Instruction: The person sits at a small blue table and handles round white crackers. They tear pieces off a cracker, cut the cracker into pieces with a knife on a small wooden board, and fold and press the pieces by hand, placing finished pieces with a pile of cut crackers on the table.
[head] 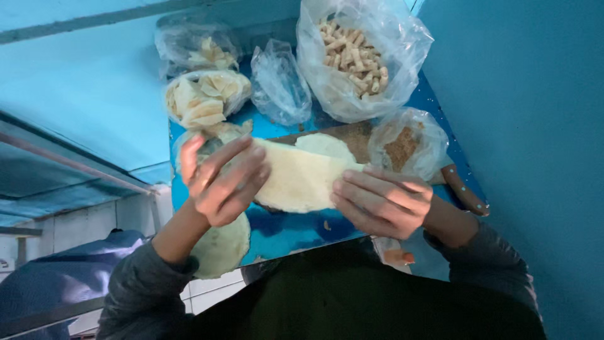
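Your left hand and right hand each pinch the flatbread (thin, floppy, probably tearable) by opposite edges.

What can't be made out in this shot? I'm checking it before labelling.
Head view only:
- Flatbread: both ends hidden by the left hand and right hand.
- Board: mostly covered by the flatbread and the crumb bag.
- Knife: only the handle shows; the blade lies behind the crumb bag.
- Clear bag: contents too faint to tell.
- Round disc: partly hidden by the left forearm.
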{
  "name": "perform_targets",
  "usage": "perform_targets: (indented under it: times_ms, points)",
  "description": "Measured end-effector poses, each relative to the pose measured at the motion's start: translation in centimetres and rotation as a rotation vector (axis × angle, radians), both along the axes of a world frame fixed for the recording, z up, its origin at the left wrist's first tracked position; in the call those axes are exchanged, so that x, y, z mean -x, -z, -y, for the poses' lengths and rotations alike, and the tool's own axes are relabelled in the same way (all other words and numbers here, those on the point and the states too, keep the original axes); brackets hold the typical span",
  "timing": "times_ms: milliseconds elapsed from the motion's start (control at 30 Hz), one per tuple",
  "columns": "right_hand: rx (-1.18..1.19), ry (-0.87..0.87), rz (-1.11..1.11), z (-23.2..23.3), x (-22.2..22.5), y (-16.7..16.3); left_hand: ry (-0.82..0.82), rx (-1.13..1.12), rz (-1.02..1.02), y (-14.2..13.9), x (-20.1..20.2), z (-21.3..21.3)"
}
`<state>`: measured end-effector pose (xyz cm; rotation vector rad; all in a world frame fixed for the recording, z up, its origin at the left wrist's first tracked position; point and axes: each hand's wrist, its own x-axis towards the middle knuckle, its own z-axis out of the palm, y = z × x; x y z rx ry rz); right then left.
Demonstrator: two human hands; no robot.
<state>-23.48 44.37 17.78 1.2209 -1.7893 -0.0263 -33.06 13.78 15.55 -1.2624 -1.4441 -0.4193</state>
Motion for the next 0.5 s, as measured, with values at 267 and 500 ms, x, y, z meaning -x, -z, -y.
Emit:
perform_targets:
  times_ms: [267, 500]
  points:
    - [-0.071, -0.069, -0.026, -0.1, 0.3, 0.4, -0.233, 0.085, 0.031, 2.5, -1.8, 2.4]
    - [0.044, -0.213, 0.254, 1.9, 2.4, 3.8, -0.35, 0.039, 0.087, 2.6, -2.0, 3.0]
